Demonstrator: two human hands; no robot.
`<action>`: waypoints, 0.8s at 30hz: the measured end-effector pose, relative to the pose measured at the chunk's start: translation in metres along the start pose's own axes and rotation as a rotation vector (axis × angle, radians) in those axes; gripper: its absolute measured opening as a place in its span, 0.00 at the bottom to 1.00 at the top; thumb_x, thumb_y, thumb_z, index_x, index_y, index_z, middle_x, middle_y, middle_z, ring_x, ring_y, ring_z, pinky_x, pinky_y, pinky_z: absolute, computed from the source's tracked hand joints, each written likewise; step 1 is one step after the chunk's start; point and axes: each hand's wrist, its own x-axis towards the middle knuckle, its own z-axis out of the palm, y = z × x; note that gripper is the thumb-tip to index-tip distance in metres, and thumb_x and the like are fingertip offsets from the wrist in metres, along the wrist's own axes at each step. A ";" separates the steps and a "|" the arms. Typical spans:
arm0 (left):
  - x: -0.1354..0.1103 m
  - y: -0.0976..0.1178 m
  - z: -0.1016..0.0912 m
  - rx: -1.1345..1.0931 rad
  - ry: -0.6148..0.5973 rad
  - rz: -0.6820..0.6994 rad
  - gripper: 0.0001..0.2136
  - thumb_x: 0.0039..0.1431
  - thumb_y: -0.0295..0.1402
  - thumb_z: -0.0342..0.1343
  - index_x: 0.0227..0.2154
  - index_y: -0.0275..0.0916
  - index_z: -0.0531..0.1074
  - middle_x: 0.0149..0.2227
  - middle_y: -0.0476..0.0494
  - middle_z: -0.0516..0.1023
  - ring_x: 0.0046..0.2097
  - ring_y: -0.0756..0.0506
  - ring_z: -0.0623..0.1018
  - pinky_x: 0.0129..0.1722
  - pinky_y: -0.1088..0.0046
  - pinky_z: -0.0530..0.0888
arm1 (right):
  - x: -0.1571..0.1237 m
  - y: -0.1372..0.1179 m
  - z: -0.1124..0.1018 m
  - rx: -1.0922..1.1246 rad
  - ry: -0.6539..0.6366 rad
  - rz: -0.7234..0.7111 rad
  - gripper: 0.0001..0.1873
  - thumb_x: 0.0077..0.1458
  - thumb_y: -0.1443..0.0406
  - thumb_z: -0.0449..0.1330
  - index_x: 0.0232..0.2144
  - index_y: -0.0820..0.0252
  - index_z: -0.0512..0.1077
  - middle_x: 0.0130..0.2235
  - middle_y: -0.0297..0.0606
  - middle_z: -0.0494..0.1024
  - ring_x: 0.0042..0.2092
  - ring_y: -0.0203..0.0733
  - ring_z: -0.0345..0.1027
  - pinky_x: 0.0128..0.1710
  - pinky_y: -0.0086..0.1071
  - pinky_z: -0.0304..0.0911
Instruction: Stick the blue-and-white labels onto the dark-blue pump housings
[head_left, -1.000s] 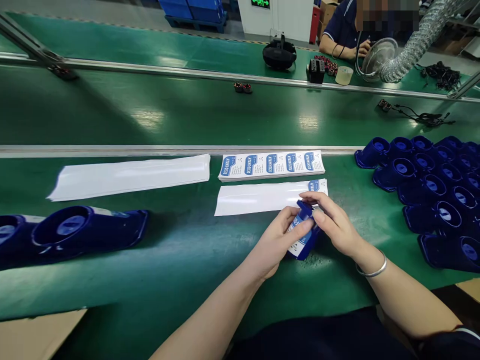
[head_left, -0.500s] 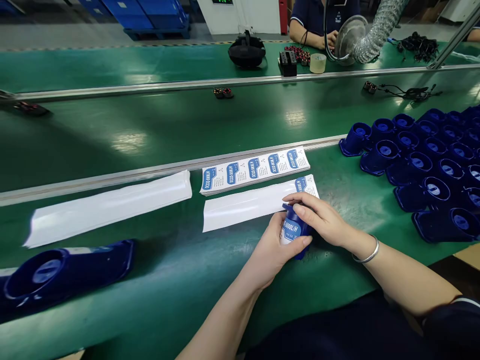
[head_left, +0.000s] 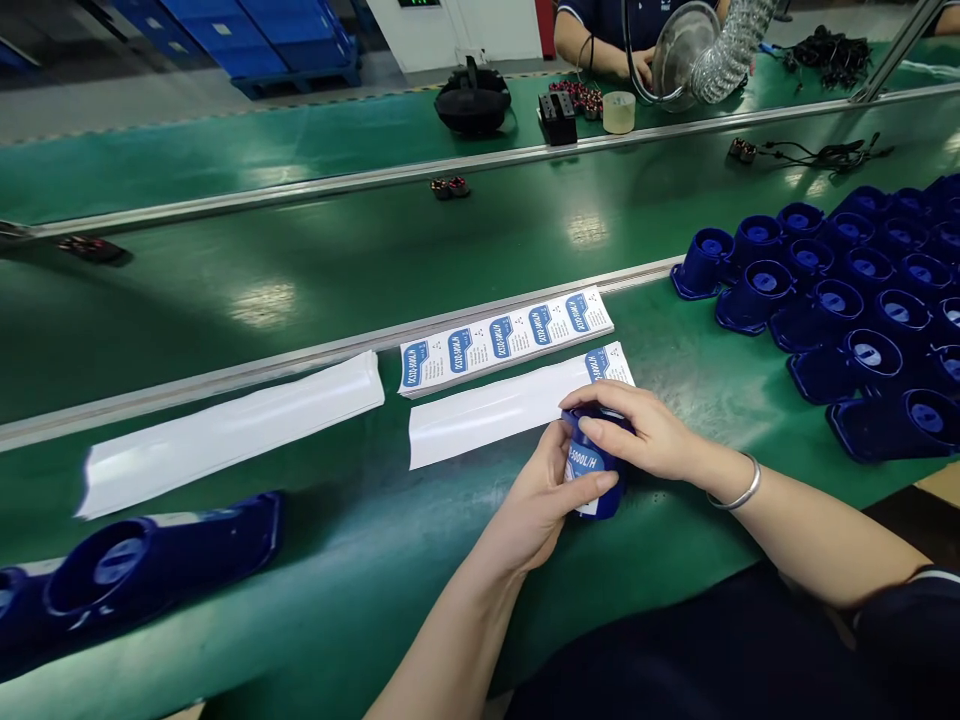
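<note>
A dark blue plastic housing with a white and blue label stands on the green bench, held between both my hands. My left hand wraps it from the left, thumb pressed on the label. My right hand covers its top and right side, fingers curled; a silver bangle sits on that wrist. Just behind the housing lies a white backing strip with one label left at its right end. A full strip of blue and white labels lies beyond that.
Several unlabelled blue housings crowd the right. Labelled housings lie at the near left, a bare white strip behind them. A metal rail borders the belt. Across it, another person's hands work beside a duct hose.
The housing has been turned more upright between my hands, its label now facing me. My head has shifted, so the view has tilted and moved a little.
</note>
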 end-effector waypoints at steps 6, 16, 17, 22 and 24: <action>-0.003 -0.002 -0.003 0.156 -0.083 0.011 0.39 0.51 0.34 0.72 0.63 0.48 0.59 0.66 0.40 0.65 0.65 0.34 0.67 0.61 0.57 0.69 | 0.003 0.008 -0.008 0.163 0.080 0.080 0.17 0.63 0.55 0.59 0.50 0.56 0.72 0.45 0.38 0.78 0.49 0.46 0.73 0.51 0.39 0.67; -0.003 -0.002 0.001 0.006 -0.093 0.157 0.38 0.55 0.45 0.68 0.66 0.44 0.61 0.69 0.38 0.62 0.70 0.32 0.61 0.67 0.55 0.64 | 0.004 0.012 -0.012 0.308 0.224 0.079 0.21 0.66 0.48 0.55 0.49 0.56 0.74 0.48 0.39 0.77 0.50 0.48 0.71 0.53 0.41 0.66; -0.002 -0.003 0.002 0.000 -0.046 0.157 0.34 0.59 0.46 0.64 0.65 0.43 0.63 0.68 0.37 0.64 0.69 0.32 0.62 0.67 0.54 0.64 | 0.003 0.012 -0.010 0.295 0.237 0.081 0.21 0.67 0.48 0.55 0.49 0.55 0.74 0.47 0.39 0.77 0.50 0.47 0.71 0.53 0.41 0.65; 0.004 -0.012 0.005 0.165 0.100 0.239 0.28 0.60 0.41 0.63 0.62 0.42 0.64 0.64 0.38 0.69 0.64 0.35 0.69 0.64 0.56 0.68 | 0.001 0.016 -0.001 0.267 0.295 0.102 0.20 0.67 0.49 0.55 0.50 0.54 0.73 0.50 0.39 0.77 0.52 0.48 0.71 0.55 0.41 0.64; 0.005 -0.018 0.006 0.278 0.136 0.315 0.30 0.58 0.37 0.64 0.62 0.43 0.63 0.63 0.38 0.68 0.63 0.36 0.70 0.62 0.57 0.70 | -0.001 0.020 0.003 0.279 0.328 0.114 0.20 0.67 0.49 0.55 0.51 0.53 0.73 0.51 0.39 0.77 0.53 0.48 0.71 0.56 0.42 0.64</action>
